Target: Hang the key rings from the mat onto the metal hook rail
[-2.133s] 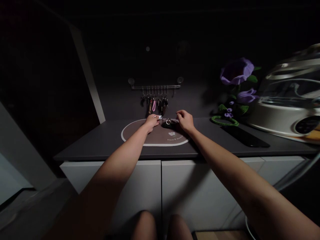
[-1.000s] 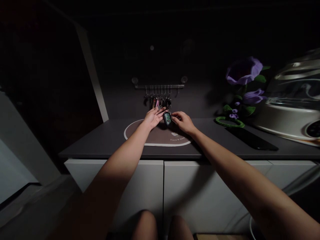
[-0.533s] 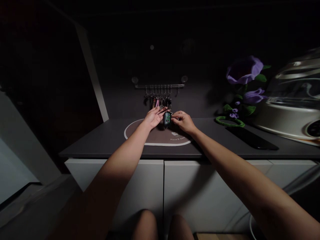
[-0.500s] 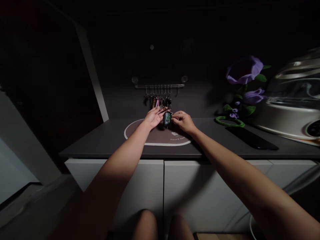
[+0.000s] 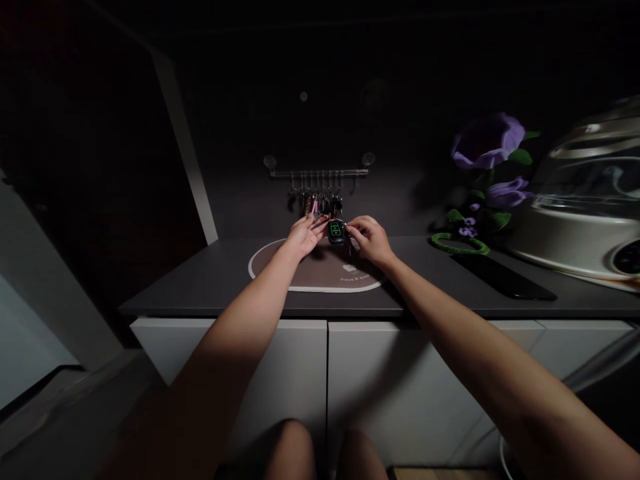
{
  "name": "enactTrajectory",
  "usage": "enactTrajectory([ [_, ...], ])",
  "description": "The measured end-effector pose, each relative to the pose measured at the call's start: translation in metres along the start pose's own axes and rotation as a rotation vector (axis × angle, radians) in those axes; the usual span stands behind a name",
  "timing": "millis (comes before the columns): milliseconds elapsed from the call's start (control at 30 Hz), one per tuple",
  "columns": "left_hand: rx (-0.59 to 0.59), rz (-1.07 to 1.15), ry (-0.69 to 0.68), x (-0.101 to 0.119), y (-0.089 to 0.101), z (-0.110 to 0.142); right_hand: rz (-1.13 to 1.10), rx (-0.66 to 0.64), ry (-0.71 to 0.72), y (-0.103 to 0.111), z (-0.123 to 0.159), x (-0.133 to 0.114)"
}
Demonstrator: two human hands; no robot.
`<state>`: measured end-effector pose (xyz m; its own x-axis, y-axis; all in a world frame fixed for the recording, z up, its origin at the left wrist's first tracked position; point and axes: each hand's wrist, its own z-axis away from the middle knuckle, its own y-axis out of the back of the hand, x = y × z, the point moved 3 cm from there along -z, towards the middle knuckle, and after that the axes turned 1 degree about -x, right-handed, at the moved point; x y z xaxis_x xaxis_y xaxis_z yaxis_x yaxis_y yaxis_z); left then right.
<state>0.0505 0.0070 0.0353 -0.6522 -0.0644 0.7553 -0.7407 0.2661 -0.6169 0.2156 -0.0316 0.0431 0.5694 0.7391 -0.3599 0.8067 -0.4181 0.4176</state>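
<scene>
A dark car key fob [image 5: 336,231] with glowing green button outlines is held over the brown mat [image 5: 320,270]. My right hand [image 5: 370,239] pinches the ring end at its right side, and a thin key-like piece dangles below those fingers. My left hand [image 5: 304,239] is turned palm up with its fingers stretched out to the fob's left edge; whether they touch it I cannot tell. Just behind both hands, several keys [image 5: 324,200] hang in a row from a clear hook rail [image 5: 320,173] on the wall.
Purple knitted flowers [image 5: 490,143] with a green ring base stand to the right. Beside them lie a flat black phone-like slab [image 5: 503,277] and a white appliance with a clear lid [image 5: 585,220]. The grey countertop [image 5: 200,287] ends above white cabinet doors [image 5: 285,373].
The fob has tilted and risen slightly, and its buttons now glow brighter green. My right hand has turned a little, and a dangling piece shows below its fingers. The left hand has barely moved.
</scene>
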Motion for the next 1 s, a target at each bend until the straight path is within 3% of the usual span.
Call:
enactTrajectory([
  [267, 0.107, -0.083, 0.069, -0.007, 0.007, -0.005, 0.026, 0.014, -0.004, 0.000, -0.001, 0.000],
  [500, 0.063, -0.447, 0.065, -0.012, 0.004, -0.002, 0.023, 0.045, -0.026, 0.001, 0.000, 0.001],
  [633, -0.010, -0.732, -0.061, -0.013, -0.003, 0.002, -0.011, 0.045, -0.066, 0.000, 0.000, 0.004],
  [833, -0.165, -0.960, -0.422, -0.003, -0.019, 0.010, -0.149, 0.052, -0.184, -0.005, 0.001, 0.011],
  [1000, -0.280, -1.006, -0.427, -0.005, -0.024, 0.014, -0.221, 0.057, -0.192, -0.006, 0.002, 0.009],
])
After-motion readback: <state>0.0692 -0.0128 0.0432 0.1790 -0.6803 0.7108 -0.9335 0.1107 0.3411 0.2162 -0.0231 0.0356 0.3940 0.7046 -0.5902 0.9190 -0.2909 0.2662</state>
